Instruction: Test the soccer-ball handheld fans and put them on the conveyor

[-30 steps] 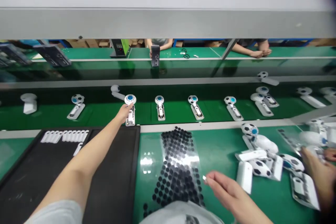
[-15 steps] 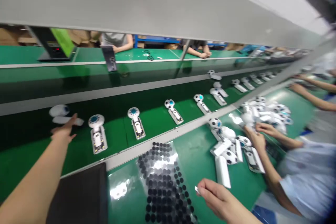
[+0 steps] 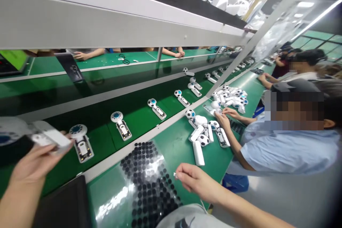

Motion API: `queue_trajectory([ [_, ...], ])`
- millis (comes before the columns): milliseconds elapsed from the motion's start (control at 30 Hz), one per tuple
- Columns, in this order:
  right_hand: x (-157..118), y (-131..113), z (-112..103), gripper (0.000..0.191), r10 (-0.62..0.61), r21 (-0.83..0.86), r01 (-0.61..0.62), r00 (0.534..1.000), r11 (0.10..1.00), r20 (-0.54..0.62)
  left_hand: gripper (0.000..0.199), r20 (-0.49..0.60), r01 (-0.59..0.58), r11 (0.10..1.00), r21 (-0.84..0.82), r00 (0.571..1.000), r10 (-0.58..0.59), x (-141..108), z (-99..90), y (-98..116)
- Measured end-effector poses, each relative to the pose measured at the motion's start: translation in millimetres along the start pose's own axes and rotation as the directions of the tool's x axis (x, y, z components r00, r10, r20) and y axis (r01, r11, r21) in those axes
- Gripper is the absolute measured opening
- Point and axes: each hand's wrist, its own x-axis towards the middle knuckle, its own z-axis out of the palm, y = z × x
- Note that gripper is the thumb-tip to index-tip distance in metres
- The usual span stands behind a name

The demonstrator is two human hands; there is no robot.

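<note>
At the left, my left hand grips a white device with a rounded head, lifted above the green belt and blurred by motion. My right hand pinches a small white piece between thumb and finger, over the green bench. Just left of it lies a clear sheet of round black dots. Beside my left hand, an open white device with a round head rests on the belt. Another open device lies farther right.
A black tray sits at the lower left. White devices with football-patterned heads are piled on the bench. A person in a light blue shirt works at the right. A grey shelf beam crosses overhead.
My left hand has taken hold of the white device and raised it off the belt, nearer to me. The view has swung right and up. My right hand still pinches the small white piece.
</note>
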Motion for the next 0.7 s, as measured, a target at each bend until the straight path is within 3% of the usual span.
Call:
queue_trajectory([
  [67,-2.3,-3.4,1.3,0.024,-0.03,-0.006,0.03,0.999,1.0,0.037,0.052,0.063,0.055,0.992,-0.114,0.997,-0.048,-38.4,33.8,-4.9],
  [200,-12.0,-8.1,0.2,0.022,-0.097,-0.01,0.099,0.988,0.995,0.122,0.075,0.17,0.04,0.999,-0.02,0.985,-0.036,-111.5,92.6,-21.2],
  [267,-17.8,-8.3,-1.3,0.021,-0.139,0.003,0.141,0.976,0.99,0.168,0.069,0.173,0.109,0.994,-0.002,0.979,-0.107,-141.3,115.4,-33.6],
  [367,-26.9,-7.1,-2.8,0.018,-0.214,-0.006,0.221,0.952,0.975,0.221,0.047,0.186,0.293,0.95,-0.105,0.944,-0.271,-176.0,145.4,-57.5],
  [467,-37.2,-6.8,-3.9,0.017,-0.28,-0.071,0.304,0.93,0.95,0.238,0.04,0.12,0.327,0.929,-0.175,0.943,-0.31,-202.3,169.9,-80.4],
  [567,-47.8,-8.4,-5.8,0.016,-0.324,-0.171,0.369,0.915,0.914,0.239,0.04,0.046,0.299,0.945,-0.132,0.954,-0.296,-223.7,185.7,-92.6],
  [700,-58.1,-9.7,-8.2,0.016,-0.374,-0.248,0.444,0.883,0.861,0.284,0.037,0.114,0.274,0.96,-0.053,0.957,-0.267,-242.4,197.9,-93.8],
])
